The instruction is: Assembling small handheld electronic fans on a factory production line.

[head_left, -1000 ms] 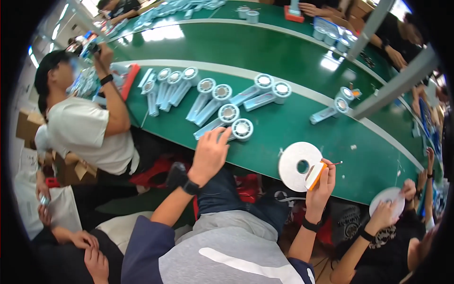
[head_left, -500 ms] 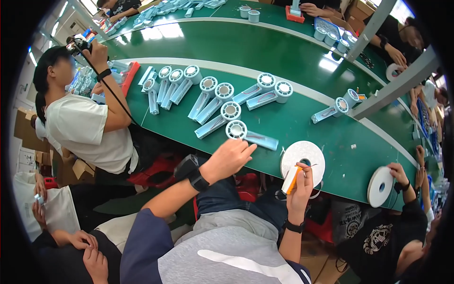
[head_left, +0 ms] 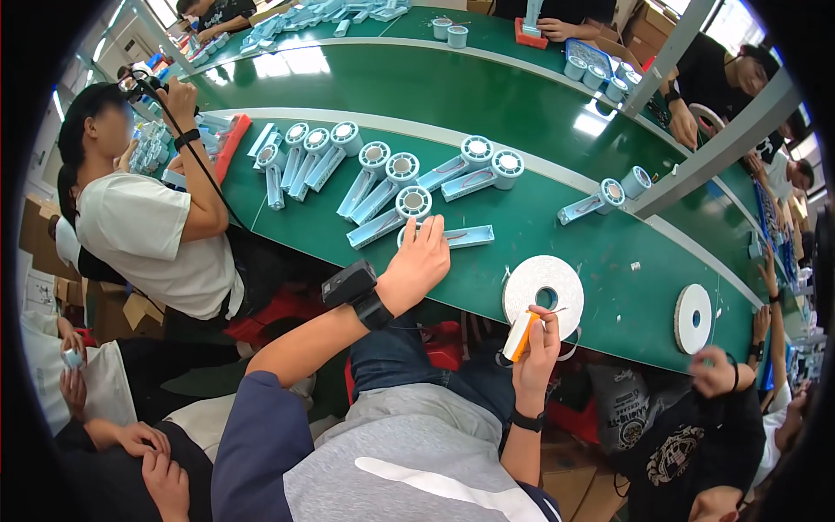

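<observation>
My left hand lies over a light blue handheld fan part on the green table, fingers curled over its round head, handle pointing right. My right hand is near the table's front edge and is closed on a small orange and white tool. Just above that hand lies a flat white roll with a centre hole. Beyond my left hand, more light blue fan parts lie in a row.
A person in a white shirt sits at my left holding a black device to the face. At my right another person's hand is below a second white roll. A grey post crosses the table's right. Blue cups stand far back.
My left hand drew one fan part out of the row toward me and rests on it. My right hand with the tool dropped just below the white roll. The neighbour's roll now lies on the table.
</observation>
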### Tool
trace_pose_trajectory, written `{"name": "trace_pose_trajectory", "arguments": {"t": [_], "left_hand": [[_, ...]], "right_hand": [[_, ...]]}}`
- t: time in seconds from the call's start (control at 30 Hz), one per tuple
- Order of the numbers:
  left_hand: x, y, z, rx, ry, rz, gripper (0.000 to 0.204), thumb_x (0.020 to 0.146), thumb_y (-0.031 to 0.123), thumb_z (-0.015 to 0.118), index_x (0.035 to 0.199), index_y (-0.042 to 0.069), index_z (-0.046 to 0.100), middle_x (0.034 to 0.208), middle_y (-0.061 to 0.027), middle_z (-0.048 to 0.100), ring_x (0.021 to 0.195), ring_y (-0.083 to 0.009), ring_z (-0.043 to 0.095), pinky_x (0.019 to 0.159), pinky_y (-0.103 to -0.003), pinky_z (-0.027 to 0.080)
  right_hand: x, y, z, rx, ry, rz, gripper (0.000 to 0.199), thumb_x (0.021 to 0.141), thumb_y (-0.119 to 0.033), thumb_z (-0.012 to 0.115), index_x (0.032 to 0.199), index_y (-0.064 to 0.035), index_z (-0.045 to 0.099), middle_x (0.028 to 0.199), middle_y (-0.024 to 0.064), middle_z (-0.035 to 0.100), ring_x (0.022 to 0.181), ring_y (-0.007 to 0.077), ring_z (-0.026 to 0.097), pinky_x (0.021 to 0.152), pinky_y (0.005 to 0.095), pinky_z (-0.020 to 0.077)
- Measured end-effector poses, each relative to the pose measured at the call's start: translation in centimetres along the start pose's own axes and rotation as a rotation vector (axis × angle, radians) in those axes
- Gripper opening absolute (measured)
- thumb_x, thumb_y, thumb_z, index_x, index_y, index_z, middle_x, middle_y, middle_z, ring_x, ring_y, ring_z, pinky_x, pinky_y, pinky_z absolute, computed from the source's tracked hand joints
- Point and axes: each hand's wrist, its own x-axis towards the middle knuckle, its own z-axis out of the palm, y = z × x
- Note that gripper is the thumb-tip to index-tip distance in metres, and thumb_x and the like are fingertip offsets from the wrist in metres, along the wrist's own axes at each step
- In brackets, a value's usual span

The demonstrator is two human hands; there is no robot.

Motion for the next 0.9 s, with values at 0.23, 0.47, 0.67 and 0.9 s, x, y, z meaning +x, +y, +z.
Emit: {"name": "trace_pose_trajectory", "arguments": {"t": [0.23, 0.47, 0.67, 0.9], "left_hand": [[-0.1, -1.5, 0.4, -0.197, -0.205, 0.059, 0.007, 0.08, 0.013, 0.065, 0.077, 0.007, 0.067, 0.092, -0.0046, 0.056, 0.096, -0.0211, 0.055, 0.092, -0.04, 0.039], [-2.2, -2.7, 2.4, -0.48, -0.031, -0.026, 0.009, 0.08, 0.018, 0.069, 0.078, 0.01, 0.065, 0.089, -0.004, 0.056, 0.095, -0.0204, 0.056, 0.095, -0.039, 0.036], [-5.1, -3.3, 4.4, -0.649, 0.08, -0.103, 0.013, 0.08, 0.021, 0.072, 0.082, 0.009, 0.065, 0.086, -0.0036, 0.057, 0.093, -0.0202, 0.058, 0.095, -0.039, 0.037], [-6.3, -4.6, 5.9, -0.876, 0.163, -0.127, 0.014, 0.081, 0.023, 0.071, 0.08, 0.01, 0.066, 0.083, -0.0027, 0.058, 0.092, -0.0198, 0.059, 0.098, -0.039, 0.038]], "right_hand": [[3.1, 0.3, 0.9, -0.13, -0.047, -0.105, 0.025, 0.105, -0.015, 0.054, 0.127, -0.0044, 0.053, 0.108, 0.0069, 0.064, 0.092, 0.0102, 0.063, 0.078, 0.0231, 0.0501], [8.7, 3.7, 4.5, -0.565, -0.264, -0.305, 0.031, 0.101, -0.004, 0.057, 0.132, -0.0047, 0.051, 0.11, 0.0098, 0.064, 0.094, 0.0122, 0.062, 0.081, 0.0242, 0.0496], [9.5, 5.2, 6.5, -0.462, -0.204, -0.378, 0.03, 0.1, 0.0, 0.058, 0.129, -0.0035, 0.052, 0.112, 0.0113, 0.065, 0.1, 0.0184, 0.064, 0.088, 0.0301, 0.0507], [10.5, 7.6, 7.0, -0.737, -0.476, -0.591, 0.031, 0.094, 0.004, 0.064, 0.123, -0.005, 0.057, 0.111, 0.0151, 0.067, 0.1, 0.0284, 0.066, 0.087, 0.0373, 0.0526]]}}
